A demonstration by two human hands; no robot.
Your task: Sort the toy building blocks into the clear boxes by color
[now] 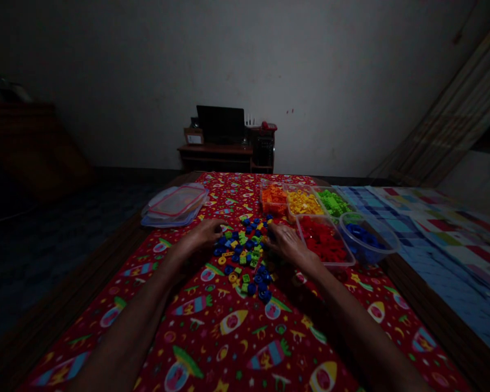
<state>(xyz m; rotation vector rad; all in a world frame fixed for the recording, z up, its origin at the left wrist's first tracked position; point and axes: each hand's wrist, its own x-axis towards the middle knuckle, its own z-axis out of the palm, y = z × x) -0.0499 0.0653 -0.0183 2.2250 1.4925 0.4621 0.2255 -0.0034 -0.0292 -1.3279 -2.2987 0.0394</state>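
A heap of small plastic pieces (247, 256), blue, green, yellow and red, lies on a red cloth with rocket prints (237, 332). My left hand (202, 235) rests at the heap's left edge, fingers curled down onto the pieces. My right hand (288, 242) lies at the heap's right edge, fingers bent over the pieces. The light is too dim to show whether either hand holds a piece. Right beside my right hand stands a clear tub of red pieces (324, 239).
Clear tubs hold orange (273, 198), yellow (302, 202) and green pieces (334, 202); a round bowl holds blue ones (365, 237). Stacked lids (175, 204) lie at the left. A checked cloth (433, 228) covers the right. A low desk with a screen (224, 139) stands by the wall.
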